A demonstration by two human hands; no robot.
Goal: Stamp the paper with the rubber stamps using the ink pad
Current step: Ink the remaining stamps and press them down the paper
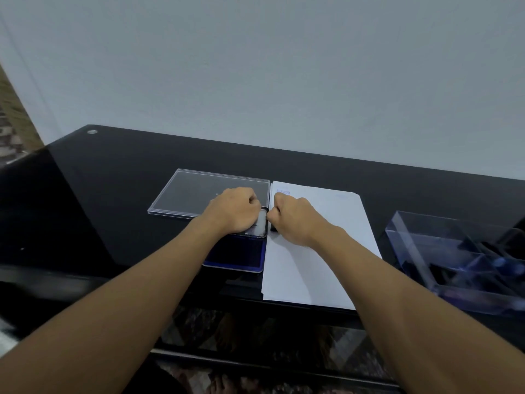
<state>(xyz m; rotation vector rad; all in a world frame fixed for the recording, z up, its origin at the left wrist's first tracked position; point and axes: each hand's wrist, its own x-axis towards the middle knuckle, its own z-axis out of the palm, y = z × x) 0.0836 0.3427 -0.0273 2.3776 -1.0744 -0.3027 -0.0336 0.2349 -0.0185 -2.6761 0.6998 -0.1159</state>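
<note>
Grips ink pad (235,260) rim with left hand (235,211). Holds dark stamp (273,228) against paper (326,251) edge with right hand (295,220).

we take this for a desk in a small office or a home study; we cannot tell which. the black glass table (113,194) stands flush against a plain pale wall (255,66), with a round metal fitting (91,131) in its far left corner. on it lie desk goods: a blue ink pad (235,253) with its clear lid (193,191) flat just beyond it, a sheet of white paper (321,251), and a clear plastic organiser tray (420,260) split into compartments. through the glass we see a patterned floor (255,334).
</note>
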